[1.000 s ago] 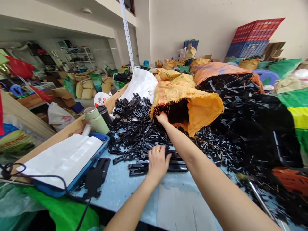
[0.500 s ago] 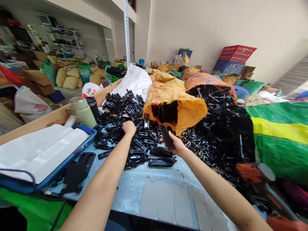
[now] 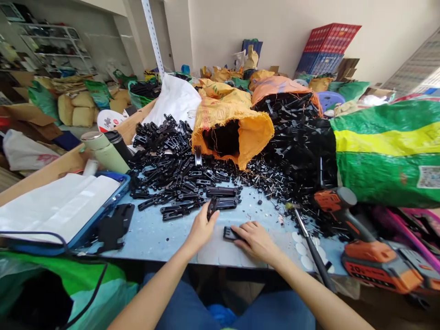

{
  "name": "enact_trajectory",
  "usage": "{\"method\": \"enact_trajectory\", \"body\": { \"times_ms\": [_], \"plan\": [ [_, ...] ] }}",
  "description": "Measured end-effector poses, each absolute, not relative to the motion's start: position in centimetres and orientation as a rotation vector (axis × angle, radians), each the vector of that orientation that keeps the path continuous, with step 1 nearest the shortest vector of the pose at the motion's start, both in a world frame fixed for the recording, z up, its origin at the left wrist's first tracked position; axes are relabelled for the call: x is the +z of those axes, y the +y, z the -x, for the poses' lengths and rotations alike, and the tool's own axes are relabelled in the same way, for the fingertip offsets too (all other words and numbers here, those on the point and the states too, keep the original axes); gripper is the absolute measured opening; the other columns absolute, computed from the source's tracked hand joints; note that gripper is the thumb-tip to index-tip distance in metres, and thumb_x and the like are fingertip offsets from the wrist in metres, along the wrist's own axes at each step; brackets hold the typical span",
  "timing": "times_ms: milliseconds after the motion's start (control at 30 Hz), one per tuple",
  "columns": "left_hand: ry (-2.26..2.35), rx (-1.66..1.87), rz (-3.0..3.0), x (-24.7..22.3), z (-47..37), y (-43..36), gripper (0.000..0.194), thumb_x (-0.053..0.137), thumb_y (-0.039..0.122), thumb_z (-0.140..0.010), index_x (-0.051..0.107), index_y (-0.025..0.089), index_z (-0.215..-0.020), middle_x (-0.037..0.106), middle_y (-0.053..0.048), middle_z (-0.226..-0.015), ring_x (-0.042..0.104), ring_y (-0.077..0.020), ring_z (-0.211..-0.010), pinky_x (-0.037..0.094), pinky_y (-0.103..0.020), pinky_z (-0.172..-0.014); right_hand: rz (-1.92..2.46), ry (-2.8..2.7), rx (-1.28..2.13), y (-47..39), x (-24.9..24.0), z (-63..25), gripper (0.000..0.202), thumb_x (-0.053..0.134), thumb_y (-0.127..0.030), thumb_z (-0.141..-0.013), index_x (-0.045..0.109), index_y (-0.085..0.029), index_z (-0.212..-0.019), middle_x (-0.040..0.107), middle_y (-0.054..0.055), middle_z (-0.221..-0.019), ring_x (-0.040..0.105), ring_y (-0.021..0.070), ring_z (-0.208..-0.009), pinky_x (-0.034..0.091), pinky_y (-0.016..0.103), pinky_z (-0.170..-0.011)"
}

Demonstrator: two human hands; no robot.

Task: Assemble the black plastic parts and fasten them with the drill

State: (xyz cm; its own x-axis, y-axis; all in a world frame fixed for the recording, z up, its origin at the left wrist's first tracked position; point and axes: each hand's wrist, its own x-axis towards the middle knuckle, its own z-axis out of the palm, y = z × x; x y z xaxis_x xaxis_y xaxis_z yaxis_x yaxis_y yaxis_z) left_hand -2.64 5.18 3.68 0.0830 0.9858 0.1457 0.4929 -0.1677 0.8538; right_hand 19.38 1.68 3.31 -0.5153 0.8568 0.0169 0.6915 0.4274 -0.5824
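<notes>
Near the table's front edge, my left hand [image 3: 201,229] grips a small black slotted part [image 3: 212,207] between thumb and fingers, raised upright. Beside it my right hand [image 3: 257,240] lies over a black rectangular part [image 3: 229,233] on the table, with thumb and fingers against its right end. Just beyond my hands, several long black bars [image 3: 223,191] lie side by side. Behind them spreads a heap of black slotted link parts [image 3: 172,169]. The mouth of an orange woven sack [image 3: 256,140] faces me past the heap.
On the right lie a hammer-like tool [image 3: 311,245] and an orange cordless drill [image 3: 367,256], near loose screws [image 3: 271,181] and a green sack [image 3: 395,156]. To the left are a blue tray [image 3: 125,188] with white sheets, a green flask [image 3: 106,153] and a flat black plate [image 3: 115,227].
Both hands have come back towards me from the heap. My left hand now holds a black part, and my right has set its black part down on the table. The view has tilted down.
</notes>
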Motion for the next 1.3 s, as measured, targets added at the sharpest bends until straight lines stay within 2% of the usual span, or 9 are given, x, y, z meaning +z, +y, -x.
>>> {"method": "enact_trajectory", "body": {
  "times_ms": [167, 333, 467, 633, 733, 867, 1100, 1233, 1300],
  "plan": [
    [1.294, 0.992, -1.629, 4.1, 0.0, 1.4, 0.043, 0.042, 0.036, -0.088, 0.044, 0.018, -0.127, 0.055, -0.01, -0.119, 0.052, -0.0208, -0.107, 0.04, -0.034, -0.092, 1.232, -1.352, 1.42, 1.9, 2.7, -16.6, 0.052, 0.038, -0.049, -0.089, 0.035, -0.025, -0.135, 0.06, 0.004, -0.081, 0.058, 0.0167, -0.068, 0.05, 0.032, -0.063],
    [1.249, 0.968, -1.501, 4.7, -1.1, 0.2, 0.049, 0.036, 0.038, -0.091, 0.036, 0.02, -0.136, 0.06, -0.007, -0.098, 0.055, -0.0123, -0.064, 0.047, -0.029, -0.068, 1.096, -1.147, 1.568, 1.9, 3.5, -16.2, 0.057, 0.042, -0.05, -0.087, 0.031, -0.027, -0.138, 0.055, 0.001, -0.078, 0.053, 0.012, -0.058, 0.045, 0.025, -0.05],
    [1.264, 1.047, -1.436, 4.7, -0.3, 0.2, 0.046, 0.042, 0.04, -0.088, 0.046, 0.018, -0.129, 0.058, -0.005, -0.086, 0.052, -0.0113, -0.061, 0.045, -0.025, -0.06, 1.16, -1.668, 1.272, 1.8, 4.7, -18.7, 0.056, 0.048, -0.04, -0.086, 0.03, -0.03, -0.138, 0.058, 0.004, -0.099, 0.056, 0.0167, -0.085, 0.046, 0.036, -0.079],
    [1.18, 1.021, -1.137, 4.3, 0.6, 0.5, 0.054, 0.047, 0.042, -0.085, 0.043, 0.013, -0.13, 0.056, -0.003, -0.075, 0.047, -0.008, -0.05, 0.037, -0.02, -0.045, 1.079, -2.59, 0.744, 1.1, 4.6, -21.6, 0.039, 0.047, -0.013, -0.082, 0.06, -0.033, -0.113, 0.055, 0.002, -0.119, 0.04, 0.0223, -0.119, 0.014, 0.05, -0.106],
    [1.163, 1.045, -1.062, 4.1, 0.3, 0.4, 0.054, 0.048, 0.045, -0.084, 0.046, 0.013, -0.127, 0.058, -0.005, -0.081, 0.048, -0.0071, -0.05, 0.035, -0.019, -0.042, 1.519, -2.428, 0.442, 1.1, 3.2, -21.0, 0.036, 0.044, -0.024, -0.086, 0.054, -0.025, -0.121, 0.048, 0.01, -0.126, 0.04, 0.0257, -0.117, 0.031, 0.046, -0.099],
    [1.212, 1.027, -1.145, 3.8, -0.4, 0.1, 0.054, 0.047, 0.045, -0.085, 0.047, 0.014, -0.128, 0.06, -0.004, -0.075, 0.049, -0.008, -0.05, 0.04, -0.02, -0.046, 1.987, -1.961, 0.347, 2.2, 1.8, -19.0, 0.061, 0.049, -0.049, -0.082, 0.044, -0.015, -0.131, 0.054, 0.018, -0.108, 0.05, 0.0316, -0.101, 0.042, 0.046, -0.083],
    [1.237, 0.996, -1.473, 4.5, -1.2, -0.4, 0.045, 0.043, 0.04, -0.088, 0.049, 0.018, -0.127, 0.062, -0.008, -0.101, 0.056, -0.0104, -0.057, 0.049, -0.026, -0.059, 1.283, -1.29, 1.401, 2.1, 3.2, -17.1, 0.057, 0.03, -0.054, -0.089, 0.034, -0.022, -0.137, 0.059, 0.003, -0.071, 0.056, 0.0152, -0.056, 0.049, 0.03, -0.054],
    [1.274, 1.011, -1.729, 5.5, -0.9, -0.6, 0.037, 0.041, 0.032, -0.09, 0.052, 0.022, -0.124, 0.061, -0.008, -0.107, 0.056, -0.0201, -0.098, 0.045, -0.034, -0.088, 1.145, -1.485, 1.378, 1.6, 4.5, -17.4, 0.05, 0.039, -0.051, -0.088, 0.048, -0.023, -0.129, 0.057, 0.005, -0.087, 0.056, 0.0125, -0.062, 0.051, 0.028, -0.056],
    [1.309, 1.011, -1.797, 5.8, -1.0, -0.8, 0.036, 0.04, 0.03, -0.091, 0.052, 0.023, -0.124, 0.06, -0.008, -0.106, 0.055, -0.0205, -0.1, 0.043, -0.035, -0.09, 1.105, -1.693, 1.273, 1.2, 4.9, -17.5, 0.044, 0.041, -0.046, -0.088, 0.05, -0.026, -0.127, 0.054, 0.005, -0.095, 0.056, 0.0122, -0.068, 0.051, 0.028, -0.059]
  ]
}}
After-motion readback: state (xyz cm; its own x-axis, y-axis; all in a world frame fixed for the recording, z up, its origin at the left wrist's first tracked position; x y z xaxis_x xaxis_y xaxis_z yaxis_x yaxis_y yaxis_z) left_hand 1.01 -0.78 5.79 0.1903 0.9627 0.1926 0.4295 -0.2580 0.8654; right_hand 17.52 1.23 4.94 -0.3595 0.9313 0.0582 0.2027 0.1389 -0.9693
